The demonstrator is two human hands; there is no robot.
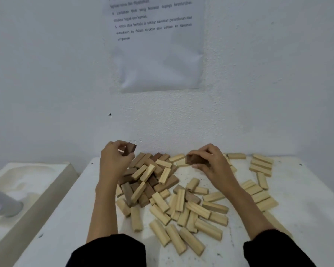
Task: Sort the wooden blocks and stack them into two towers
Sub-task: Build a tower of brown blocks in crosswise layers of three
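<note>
Black sleeves (108,251) run off the lower edge; at mid-frame our left hand (114,160) pinches a dark block (130,149) above the mixed pile (162,189) on the counter (307,218), while our right hand (210,162) clasps in its grip a second dark block (195,159), half hidden by fingers (201,152).

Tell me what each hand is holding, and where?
The left hand pinches one dark block by its lower end. The right hand holds a second dark block, fingers over its right half.
</note>
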